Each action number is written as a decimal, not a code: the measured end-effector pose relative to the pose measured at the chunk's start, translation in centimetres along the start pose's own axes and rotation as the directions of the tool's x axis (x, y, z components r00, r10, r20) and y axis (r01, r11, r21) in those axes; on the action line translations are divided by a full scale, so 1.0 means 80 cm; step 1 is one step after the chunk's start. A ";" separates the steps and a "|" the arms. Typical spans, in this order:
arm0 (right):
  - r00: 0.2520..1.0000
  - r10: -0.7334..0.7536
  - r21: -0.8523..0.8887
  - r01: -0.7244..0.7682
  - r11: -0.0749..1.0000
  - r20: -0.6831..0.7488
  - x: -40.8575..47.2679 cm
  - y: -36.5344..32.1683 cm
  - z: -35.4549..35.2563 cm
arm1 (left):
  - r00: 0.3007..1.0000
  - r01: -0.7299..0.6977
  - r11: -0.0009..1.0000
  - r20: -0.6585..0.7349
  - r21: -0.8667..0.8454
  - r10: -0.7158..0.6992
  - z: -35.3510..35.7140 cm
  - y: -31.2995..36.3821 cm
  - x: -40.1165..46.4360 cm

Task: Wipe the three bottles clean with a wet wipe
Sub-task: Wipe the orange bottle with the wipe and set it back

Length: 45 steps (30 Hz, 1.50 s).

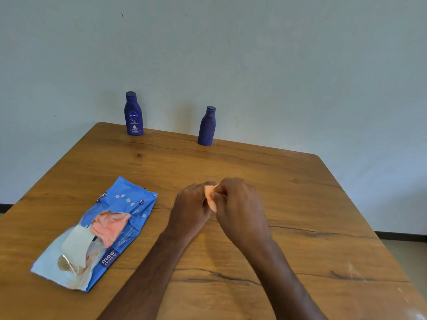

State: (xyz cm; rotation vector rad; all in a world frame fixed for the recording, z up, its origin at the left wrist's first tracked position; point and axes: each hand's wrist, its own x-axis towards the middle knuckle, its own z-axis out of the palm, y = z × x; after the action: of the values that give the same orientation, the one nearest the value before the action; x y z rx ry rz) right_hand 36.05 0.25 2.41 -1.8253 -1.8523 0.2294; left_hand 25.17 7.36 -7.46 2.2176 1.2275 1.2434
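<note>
A blue wet-wipe pack [97, 234] is laid flat on the wooden table [300, 204], nearest the camera & used here as landmark; its flap is peeled open, w/ a peach-coloured wipe [111, 225] bunched at the opening; just right of the pack & slightly farther, both hands are held together above the table top; a small peach object [210, 197] is pinched between them, only a sliver seen, so whether it is the third bottle or a wipe can't be told; left hand [191, 209] is curled w/ fingers closed on that object from the left; right hand [240, 204] is curled over it from the right, fingertips gripping its top edge; well beyond the pack, at the table's far edge by the wall, a dark blue Nivea bottle [133, 114] is stood upright, label facing the camera; farther right of it, approx. in line w/ the hands, a second dark blue bottle [207, 127] is stood upright, label side turned away; the two bottles are well apart, neither touched.
</note>
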 end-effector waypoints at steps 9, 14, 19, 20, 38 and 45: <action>0.908 0.354 0.620 -0.147 0.770 -0.224 -0.001 0.053 -0.004 | 0.999 -0.003 1.000 -0.053 -0.024 0.001 0.001 -0.004 0.000; 0.942 0.016 0.037 -0.004 0.999 -0.336 0.000 0.038 0.023 | 1.000 0.014 1.000 -0.026 -0.007 -0.015 0.003 -0.006 0.002; 0.976 -0.064 -0.108 0.042 0.993 -0.208 -0.005 0.018 0.030 | 1.000 0.000 1.000 -0.017 0.004 0.000 0.004 -0.010 0.003; 0.985 -0.079 -0.036 0.074 0.997 -0.152 -0.007 0.016 0.032 | 1.000 0.006 0.999 -0.019 -0.054 -0.007 0.004 -0.012 0.002; 0.866 0.478 0.933 -0.284 0.220 0.151 -0.004 0.080 0.050 | 0.996 0.021 0.912 0.084 -0.410 0.015 0.008 0.011 -0.010; 0.917 0.393 0.926 -0.095 0.366 -0.061 -0.007 0.096 0.058 | 0.969 0.220 0.488 0.130 -0.845 -0.211 0.002 0.027 -0.007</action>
State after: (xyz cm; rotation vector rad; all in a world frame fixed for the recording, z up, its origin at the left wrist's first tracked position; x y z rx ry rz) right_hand 40.59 1.35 -5.26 -1.1797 -0.8477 0.8764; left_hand 26.28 5.64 -6.49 1.2641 0.5933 1.3187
